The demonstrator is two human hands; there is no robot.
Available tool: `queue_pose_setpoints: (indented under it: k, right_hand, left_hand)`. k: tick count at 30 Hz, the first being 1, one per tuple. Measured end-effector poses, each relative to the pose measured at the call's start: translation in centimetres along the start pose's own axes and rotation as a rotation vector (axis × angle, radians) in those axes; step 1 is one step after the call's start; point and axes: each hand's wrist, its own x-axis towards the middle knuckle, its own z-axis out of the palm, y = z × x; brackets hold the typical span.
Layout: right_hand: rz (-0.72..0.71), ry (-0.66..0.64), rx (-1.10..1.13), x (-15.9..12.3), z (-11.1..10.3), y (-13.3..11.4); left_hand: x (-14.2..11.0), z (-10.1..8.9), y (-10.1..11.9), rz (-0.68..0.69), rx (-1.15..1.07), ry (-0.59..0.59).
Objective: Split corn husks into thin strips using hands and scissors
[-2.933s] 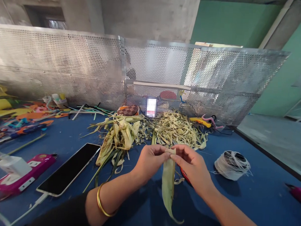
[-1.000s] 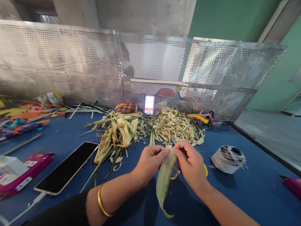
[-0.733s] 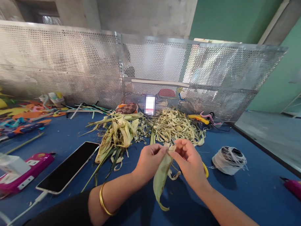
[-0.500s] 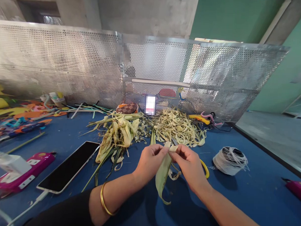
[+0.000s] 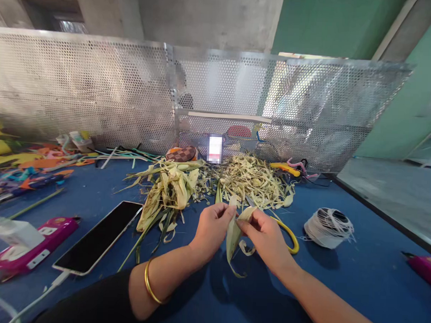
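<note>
A pale green corn husk is pinched between both hands above the blue table, its curled lower tip hanging down. My left hand grips its left side near the top, thumb against fingers. My right hand pinches the right side, where the husk spreads away from the left part. Yellow-handled scissors lie beside and partly behind my right hand. Beyond the hands is a heap of shredded husk strips, and to its left a bunch of whole husks.
At left lie a black-screened phone on a cable and a magenta power strip. A spool of white string stands at right. A yellow-handled tool lies near the perforated metal panel. Colourful scraps cover the far left.
The husk's top has spread apart between my hands, with a strip now upright at the left fingers. Its hanging tip has risen a little, and more of the scissors' handle shows.
</note>
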Motion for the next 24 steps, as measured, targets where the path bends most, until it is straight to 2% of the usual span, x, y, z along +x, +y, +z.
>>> queue_pose_setpoints:
  k: [5,10,12,16,22,24]
  right_hand:
    - [-0.059,0.182,-0.088,0.3,-0.5,0.1]
    - [-0.127,0.225,-0.114,0.3,-0.7,0.2]
    - [-0.217,0.243,-0.191,0.1,-0.6,0.2]
    - [-0.485,0.250,-0.362,-0.5,-0.8,0.0]
    - [-0.780,0.250,-0.346,-1.0,-1.8,-0.7]
    - [-0.840,0.245,-0.285,-1.4,-2.1,-1.0]
  left_hand:
    - [-0.3,0.4,0.1,-0.049,-0.048,-0.088]
    - [-0.6,0.8,0.0,-0.133,-0.152,-0.086]
    - [-0.6,0.7,-0.1,-0.169,-0.189,-0.072]
    - [-0.2,0.5,-0.7,-0.186,-0.176,-0.048]
    - [1.3,-0.1,-1.9,0.013,0.062,0.038]
    - [1.7,-0.3,-2.0,0.016,0.102,0.076]
